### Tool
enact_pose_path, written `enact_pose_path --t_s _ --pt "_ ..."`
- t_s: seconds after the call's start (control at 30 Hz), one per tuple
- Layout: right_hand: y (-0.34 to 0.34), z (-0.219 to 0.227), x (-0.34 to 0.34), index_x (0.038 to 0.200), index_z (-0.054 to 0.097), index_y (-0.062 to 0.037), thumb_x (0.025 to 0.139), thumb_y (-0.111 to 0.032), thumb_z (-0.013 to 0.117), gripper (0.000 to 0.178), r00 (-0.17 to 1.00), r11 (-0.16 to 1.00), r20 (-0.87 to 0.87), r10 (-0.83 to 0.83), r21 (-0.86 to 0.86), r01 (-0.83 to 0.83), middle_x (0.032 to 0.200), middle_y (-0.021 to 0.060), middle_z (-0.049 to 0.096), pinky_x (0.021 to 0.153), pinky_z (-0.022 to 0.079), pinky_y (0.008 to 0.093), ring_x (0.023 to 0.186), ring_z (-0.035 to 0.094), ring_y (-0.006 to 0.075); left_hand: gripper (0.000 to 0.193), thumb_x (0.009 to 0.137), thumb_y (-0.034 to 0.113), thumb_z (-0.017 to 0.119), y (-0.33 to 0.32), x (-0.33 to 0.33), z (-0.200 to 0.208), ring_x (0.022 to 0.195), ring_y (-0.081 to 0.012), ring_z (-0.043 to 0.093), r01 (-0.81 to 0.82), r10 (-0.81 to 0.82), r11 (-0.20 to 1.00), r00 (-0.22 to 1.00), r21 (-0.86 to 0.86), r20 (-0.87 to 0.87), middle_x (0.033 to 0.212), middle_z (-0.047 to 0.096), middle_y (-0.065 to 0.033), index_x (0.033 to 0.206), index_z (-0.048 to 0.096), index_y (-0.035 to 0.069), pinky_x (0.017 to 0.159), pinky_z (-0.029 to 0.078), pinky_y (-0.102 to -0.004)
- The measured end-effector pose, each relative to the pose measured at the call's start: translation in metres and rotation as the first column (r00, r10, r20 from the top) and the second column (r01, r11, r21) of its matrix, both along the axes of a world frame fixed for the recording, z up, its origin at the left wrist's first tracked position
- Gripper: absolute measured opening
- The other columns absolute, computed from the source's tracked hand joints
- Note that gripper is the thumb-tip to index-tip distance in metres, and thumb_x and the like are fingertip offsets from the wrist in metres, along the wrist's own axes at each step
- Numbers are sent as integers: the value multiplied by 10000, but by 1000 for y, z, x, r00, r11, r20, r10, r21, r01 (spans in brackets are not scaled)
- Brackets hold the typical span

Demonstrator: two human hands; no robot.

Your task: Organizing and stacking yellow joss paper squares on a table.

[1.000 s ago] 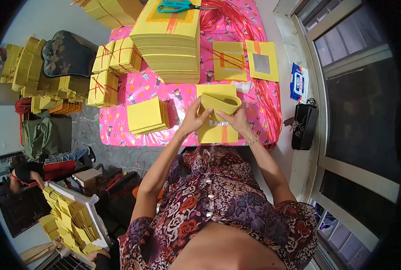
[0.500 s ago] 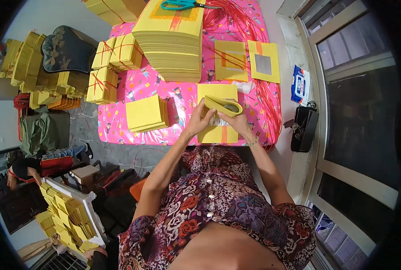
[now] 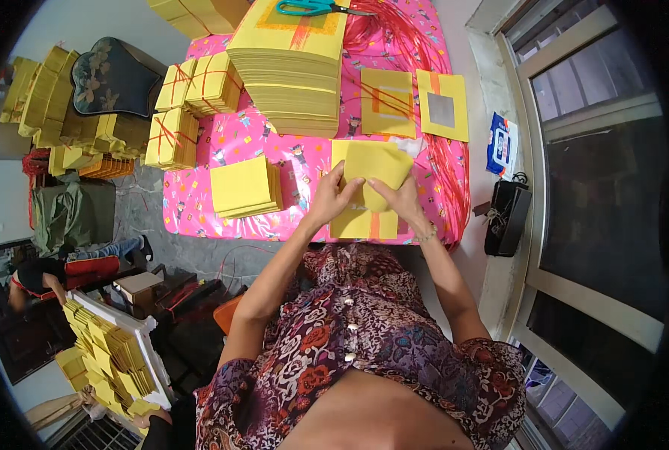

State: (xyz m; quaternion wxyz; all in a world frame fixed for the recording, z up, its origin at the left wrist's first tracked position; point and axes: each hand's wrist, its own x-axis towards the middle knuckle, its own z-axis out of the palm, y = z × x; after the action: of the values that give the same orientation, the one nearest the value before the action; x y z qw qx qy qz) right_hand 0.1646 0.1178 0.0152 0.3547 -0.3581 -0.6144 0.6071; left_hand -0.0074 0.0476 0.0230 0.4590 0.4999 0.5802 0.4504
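Observation:
Both my hands are closed on a bent sheet of yellow paper (image 3: pixel 376 163), thumbs on its near side. My left hand (image 3: pixel 334 199) grips the left edge and my right hand (image 3: pixel 400 199) the lower right edge. Beneath it, another yellow sheet (image 3: pixel 353 225) with an orange-red band lies flat near the table's front edge, mostly covered. A stack of folded yellow paper (image 3: pixel 241 187) sits to the left of my hands. Farther off stands a tall pile of yellow sheets (image 3: pixel 293 90), with teal-handled scissors (image 3: pixel 304 7) on top.
Red-tied yellow bundles (image 3: pixel 173 139) stand left on the pink patterned tablecloth (image 3: pixel 304 221). Two printed yellow sheets (image 3: pixel 441 105) and loose red string (image 3: pixel 454 172) lie right. A wipes pack (image 3: pixel 502 142) and black box (image 3: pixel 508 217) rest on the sill. Another person (image 3: pixel 38 277) is at lower left.
The yellow paper, curled into an open loop before, now has its broad face toward me and stands flatter. My hands stay in nearly the same place on it.

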Motion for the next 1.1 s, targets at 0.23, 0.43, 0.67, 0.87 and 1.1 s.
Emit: enact_pose_path --t_s 0.23,0.43,0.67,0.87,1.1 --pt "0 32 -2 1173 587 25 878 -202 672 382 996 910 -85 -26 -414 -12 1041 94 661 774 528 281 911 643 146 375 984 145 519 7 1 11 1067 -136 559 60 -33 997 890 -46 456 1196 585 -89 1313 422 -8 914 453 -290" --pt "3 50 -5 1221 554 29 912 -223 630 406 996 888 -92 -17 -459 -27 1097 97 637 802 521 282 963 626 147 390 998 188 497 14 -3 42 1090 -169 585 76 68 969 829 -233 555 1219 589 -110 1325 425 -11 928 475 -313" --pt "6 53 -8 1223 557 36 912 -226 624 412 996 832 -69 -53 -555 6 1116 109 641 821 521 287 980 635 169 368 985 203 519 22 -10 39 1027 -183 631 145 155 907 757 -394 635 1165 623 -122 1274 483 -23 883 514 -309" --pt "7 51 -7 1236 548 39 914 -219 617 418 997 830 -69 -43 -558 -2 1131 117 640 844 517 295 1003 632 179 399 971 219 547 26 -13 39 1025 -190 636 172 168 875 768 -452 618 1161 621 -138 1265 478 -42 893 516 -310" --pt "9 54 -9 1297 477 36 928 -200 602 455 999 803 -36 20 -595 -38 1213 130 595 920 492 318 1093 598 205 422 951 218 577 25 -20 32 1002 -197 648 198 181 860 744 -471 643 1146 627 -148 1262 477 -50 868 531 -304"
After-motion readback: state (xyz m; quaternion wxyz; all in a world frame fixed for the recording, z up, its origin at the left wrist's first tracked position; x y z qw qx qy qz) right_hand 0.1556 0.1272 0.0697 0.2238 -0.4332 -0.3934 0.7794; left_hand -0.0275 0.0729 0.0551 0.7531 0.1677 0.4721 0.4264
